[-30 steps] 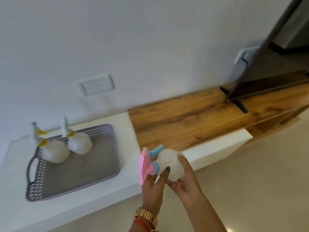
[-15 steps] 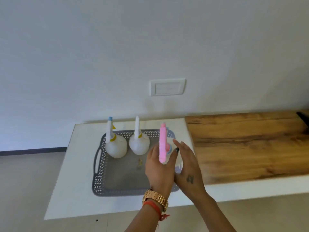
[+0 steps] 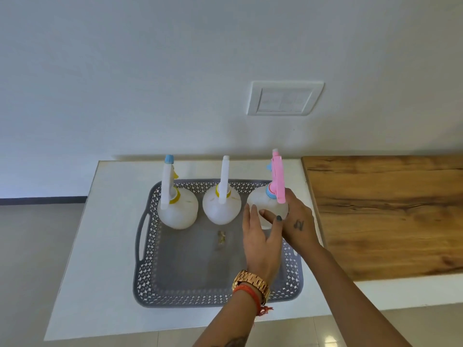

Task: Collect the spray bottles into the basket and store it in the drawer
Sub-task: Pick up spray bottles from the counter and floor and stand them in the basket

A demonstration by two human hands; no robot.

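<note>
A grey perforated basket (image 3: 160,294) lies on the white counter (image 3: 105,246). Three round white spray bottles stand upright along its far side: one with a blue-tipped white sprayer (image 3: 179,212) at the left, one with a white sprayer (image 3: 220,209) in the middle, and one with a pink sprayer (image 3: 263,202) in the far right corner. Both hands are on the pink-topped bottle. My left hand (image 3: 260,242), wearing a gold watch, presses flat against its front. My right hand (image 3: 299,227) wraps its right side with the thumb across the front.
A small brownish scrap (image 3: 221,240) lies on the basket floor. A wooden countertop (image 3: 385,214) adjoins the white counter on the right. A switch plate (image 3: 284,98) sits on the wall behind. Tiled floor shows at the left and below.
The view swung from the wooden counter to the basket. Both hands carried the pink-topped bottle over and set it upright in the basket's far right corner.
</note>
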